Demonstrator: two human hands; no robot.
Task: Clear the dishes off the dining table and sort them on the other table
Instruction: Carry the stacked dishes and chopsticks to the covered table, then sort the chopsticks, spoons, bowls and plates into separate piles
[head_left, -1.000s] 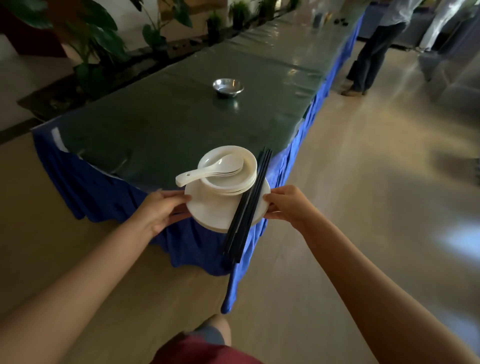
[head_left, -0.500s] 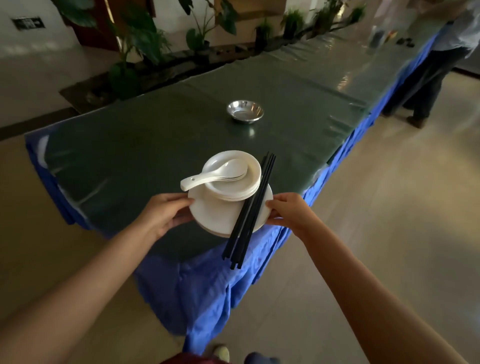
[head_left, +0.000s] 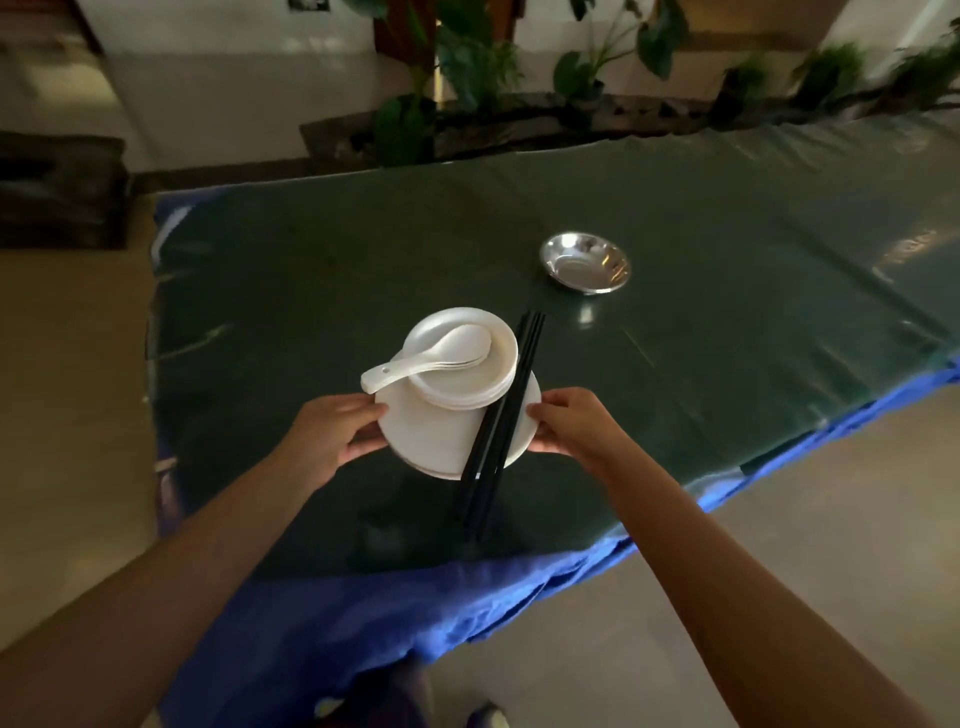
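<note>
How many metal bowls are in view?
1: the metal bowl sits on the green table, beyond the carried plates. None seems hidden.

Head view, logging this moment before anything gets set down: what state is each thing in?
Plate stack: held above the table.
Small dishes: nested on the plates.
Spoons: nested in the top dish.
Chopsticks: bundled across the plates, overhanging.
Left hand: gripping the plate rim.
Right hand: gripping the opposite rim.
Steel bowl: upright, empty.

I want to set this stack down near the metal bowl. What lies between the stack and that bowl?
Nothing: in the head view, only bare green tablecloth lies between the plate stack and the metal bowl. The chopsticks' tips point that way.
</note>
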